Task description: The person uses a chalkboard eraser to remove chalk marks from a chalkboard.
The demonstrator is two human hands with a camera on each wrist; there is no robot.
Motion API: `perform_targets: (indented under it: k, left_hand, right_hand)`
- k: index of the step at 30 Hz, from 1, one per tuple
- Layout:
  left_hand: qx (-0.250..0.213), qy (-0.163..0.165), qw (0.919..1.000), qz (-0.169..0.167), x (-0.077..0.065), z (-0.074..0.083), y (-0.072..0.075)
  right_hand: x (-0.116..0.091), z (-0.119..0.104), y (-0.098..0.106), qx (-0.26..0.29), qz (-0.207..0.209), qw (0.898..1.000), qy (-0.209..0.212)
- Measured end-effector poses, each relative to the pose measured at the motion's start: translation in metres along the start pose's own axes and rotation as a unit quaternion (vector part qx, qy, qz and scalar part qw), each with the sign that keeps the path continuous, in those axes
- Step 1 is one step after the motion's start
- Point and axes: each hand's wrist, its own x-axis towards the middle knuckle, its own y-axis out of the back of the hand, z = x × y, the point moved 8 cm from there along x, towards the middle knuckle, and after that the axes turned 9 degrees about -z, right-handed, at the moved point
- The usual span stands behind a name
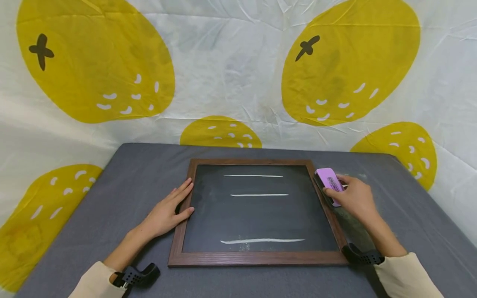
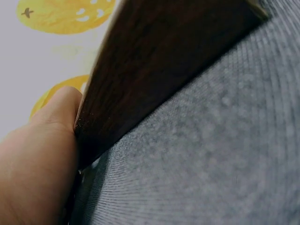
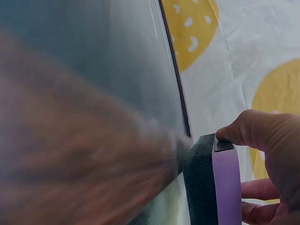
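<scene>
Right hand's grip (image 1: 355, 199) pinching a purple eraser (image 1: 329, 184) just beside the right edge of a chalkboard (image 1: 257, 219), left hand's grip (image 1: 165, 213) spread wide at its left edge, grey desk (image 1: 406, 203) extending beyond all sides

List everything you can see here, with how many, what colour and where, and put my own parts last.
Board: 1, dark, on the table
Frame: 1, brown, around the board
Chalk lines: 3, white, across the board
Eraser: 1, purple with dark pad, at the board's right edge
Table: 1, grey, under the board
Backdrop: 1, white, behind the table
Printed shapes: 5, yellow, on the backdrop
Wrist devices: 2, black, one on each wrist
Sleeves: 2, cream, lower corners of the head view
Left hand: 1, bare, on the frame's left side
Right hand: 1, bare, holding the eraser
</scene>
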Motion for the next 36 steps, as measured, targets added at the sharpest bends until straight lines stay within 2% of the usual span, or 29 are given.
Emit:
perform_targets:
  k: [6, 13, 18, 24, 31, 36]
  left_hand:
    - [0.010, 0.001, 0.9999, -0.003, 0.000, -0.002, 0.000]
    - [0.028, 0.012, 0.9995, 0.008, -0.002, -0.002, 0.000]
    - [0.023, 0.018, 0.9996, 0.003, -0.002, -0.002, -0.001]
    - [0.020, 0.018, 0.9996, -0.001, -0.003, -0.001, -0.005]
    - [0.021, 0.026, 0.9994, -0.003, -0.003, -0.001, -0.007]
    - [0.017, 0.042, 0.9989, -0.009, -0.002, -0.004, -0.007]
  right_hand:
    - [0.016, -0.020, -0.003, 0.006, -0.028, 0.999, 0.018]
    - [0.040, -0.042, -0.020, -0.005, -0.074, 0.996, 0.046]
    - [0.051, -0.051, -0.029, -0.023, -0.066, 0.995, 0.066]
    - [0.054, -0.055, -0.038, -0.030, -0.064, 0.995, 0.073]
    - [0.055, -0.057, -0.038, -0.038, -0.059, 0.995, 0.077]
    - [0.058, -0.067, -0.038, -0.058, -0.060, 0.990, 0.110]
